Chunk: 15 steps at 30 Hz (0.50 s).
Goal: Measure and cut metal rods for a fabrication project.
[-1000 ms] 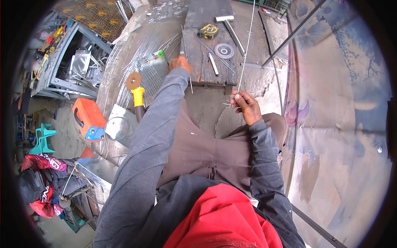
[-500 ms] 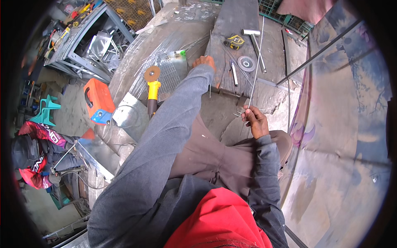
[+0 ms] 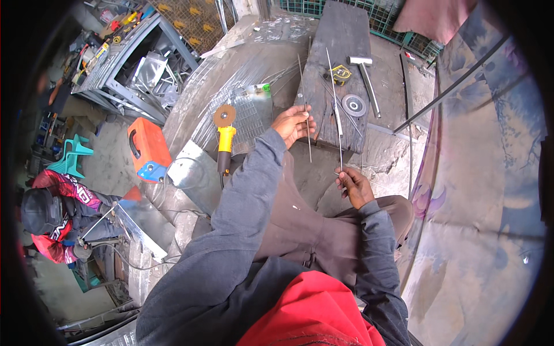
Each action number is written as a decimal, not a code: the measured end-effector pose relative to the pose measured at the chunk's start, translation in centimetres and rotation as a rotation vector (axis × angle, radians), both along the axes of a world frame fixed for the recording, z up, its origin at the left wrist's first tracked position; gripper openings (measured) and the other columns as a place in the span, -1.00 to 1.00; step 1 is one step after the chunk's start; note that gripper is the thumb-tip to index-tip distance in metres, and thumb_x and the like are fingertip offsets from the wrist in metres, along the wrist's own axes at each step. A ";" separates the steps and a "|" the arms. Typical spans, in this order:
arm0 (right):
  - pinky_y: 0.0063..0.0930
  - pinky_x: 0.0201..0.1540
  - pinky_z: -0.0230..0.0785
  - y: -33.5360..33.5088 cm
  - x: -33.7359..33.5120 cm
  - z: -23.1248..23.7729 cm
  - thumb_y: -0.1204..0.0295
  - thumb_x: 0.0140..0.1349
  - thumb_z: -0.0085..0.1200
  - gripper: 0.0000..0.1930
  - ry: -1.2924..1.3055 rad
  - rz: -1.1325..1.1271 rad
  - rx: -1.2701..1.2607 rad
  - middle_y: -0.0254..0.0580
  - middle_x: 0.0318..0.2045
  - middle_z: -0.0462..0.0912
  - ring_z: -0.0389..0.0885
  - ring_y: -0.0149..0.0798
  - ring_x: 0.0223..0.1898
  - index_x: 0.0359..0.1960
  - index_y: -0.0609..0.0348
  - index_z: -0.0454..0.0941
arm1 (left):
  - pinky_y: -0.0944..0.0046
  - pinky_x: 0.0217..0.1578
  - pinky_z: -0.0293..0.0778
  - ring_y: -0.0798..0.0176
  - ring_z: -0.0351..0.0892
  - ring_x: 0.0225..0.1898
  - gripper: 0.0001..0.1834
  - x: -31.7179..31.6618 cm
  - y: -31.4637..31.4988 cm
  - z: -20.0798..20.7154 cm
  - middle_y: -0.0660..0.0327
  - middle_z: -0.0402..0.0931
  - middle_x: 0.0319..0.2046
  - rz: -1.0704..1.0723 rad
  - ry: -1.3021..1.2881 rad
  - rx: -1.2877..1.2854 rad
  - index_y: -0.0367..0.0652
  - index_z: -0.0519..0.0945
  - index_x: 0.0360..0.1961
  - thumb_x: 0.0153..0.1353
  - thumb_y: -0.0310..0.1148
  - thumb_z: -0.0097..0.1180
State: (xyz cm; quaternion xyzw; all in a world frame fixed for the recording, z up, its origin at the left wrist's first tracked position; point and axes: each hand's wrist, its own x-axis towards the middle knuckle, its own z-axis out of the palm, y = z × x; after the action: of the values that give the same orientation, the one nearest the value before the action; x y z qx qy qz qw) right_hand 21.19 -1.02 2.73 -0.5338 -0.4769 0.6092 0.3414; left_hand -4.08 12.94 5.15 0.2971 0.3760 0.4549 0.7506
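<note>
My left hand [image 3: 294, 124] is closed around a thin metal rod [image 3: 308, 144], the thumb and fingers pinching it near the middle. That rod stands nearly upright in the picture beside the near left edge of a dark wooden plank [image 3: 337, 34]. In my right hand [image 3: 355, 187] a longer, brighter thin rod [image 3: 332, 72] is gripped by its near end. Its far part passes over the plank, crossing in front of a white marker-like pen [image 3: 337, 122]. A grinding disc [image 3: 354, 105], a yellow and black tape measure [image 3: 340, 75] and a T-shaped metal tool [image 3: 368, 86] lie around it.
Left of my left arm lies a yellow angle grinder [image 3: 225, 141] with a brown disc, near metal sheets and an orange-and-blue machine [image 3: 149, 150]. A person [image 3: 63, 213] in a helmet works at far left. Patterned fabric [image 3: 479, 173] hangs on the right.
My left hand has come nearer and turned, now showing the rod pinched in its fingers. The right hand's rod has swung its far end leftward. The view has shifted slightly.
</note>
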 end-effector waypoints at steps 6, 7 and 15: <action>-0.65 -0.49 0.31 0.2 -1.8 -1.0 0.20 0.43 0.01 -0.66 -0.011 0.033 -0.014 -0.43 -0.41 0.56 0.44 -0.57 -0.45 0.02 0.18 0.56 | 0.00 0.03 0.58 -0.04 0.58 0.04 -0.67 1.2 0.3 -0.8 -0.15 0.48 0.05 -0.053 0.173 0.028 -0.25 0.31 0.07 0.33 -0.45 0.04; -0.64 -0.49 0.30 0.1 -2.2 -1.1 0.20 0.42 0.01 -0.66 -0.035 0.038 0.008 -0.43 -0.41 0.56 0.44 -0.57 -0.45 0.02 0.20 0.56 | -0.01 0.04 0.57 -0.05 0.57 0.05 -0.70 1.3 0.3 -1.0 -0.16 0.47 0.07 -0.086 0.141 0.030 -0.25 0.32 0.04 0.33 -0.45 0.03; -0.65 -0.34 0.27 0.6 -2.4 -0.9 0.28 0.44 0.00 -0.70 0.008 0.002 0.025 -0.44 -0.44 0.54 0.41 -0.56 -0.41 0.00 0.22 0.59 | 0.10 0.05 0.55 0.03 0.57 0.07 -0.52 2.1 0.1 0.0 -0.11 0.47 0.11 -0.123 0.171 0.128 -0.29 0.29 0.23 0.34 -0.40 0.08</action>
State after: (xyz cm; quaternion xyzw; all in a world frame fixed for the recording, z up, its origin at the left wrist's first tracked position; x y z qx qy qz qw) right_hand 18.80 -0.47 1.83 -0.5267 -0.4835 0.6057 0.3493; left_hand -1.99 13.08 5.11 0.4044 0.3900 0.4041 0.7218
